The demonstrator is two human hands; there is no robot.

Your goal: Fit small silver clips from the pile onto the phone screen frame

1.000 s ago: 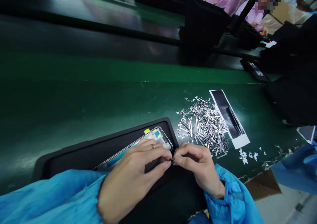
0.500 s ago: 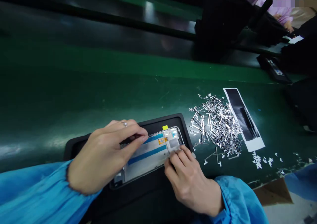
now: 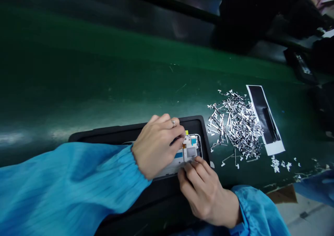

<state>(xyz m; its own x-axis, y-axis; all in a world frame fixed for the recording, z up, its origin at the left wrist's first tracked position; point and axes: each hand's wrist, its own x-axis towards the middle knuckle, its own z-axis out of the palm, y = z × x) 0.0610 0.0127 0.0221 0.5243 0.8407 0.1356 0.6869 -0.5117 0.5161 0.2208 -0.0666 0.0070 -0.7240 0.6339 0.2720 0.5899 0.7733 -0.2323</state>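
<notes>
My left grip [image 3: 158,144] and right grip [image 3: 202,190] press the phone frame [image 3: 191,149] in the black tray [image 3: 109,135], lower centre.

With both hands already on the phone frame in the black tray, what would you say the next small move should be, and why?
Probably press the right hand's fingertips down along the near edge of the phone frame. They rest right at that edge, while the left hand lies across the frame and steadies it in the black tray. What sits under the fingertips is hidden.

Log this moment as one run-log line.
left hand: pressing on silver phone frame | right hand: fingertips at frame's near edge | frame: in black tray | loose silver metal strips: piled right of tray
</notes>
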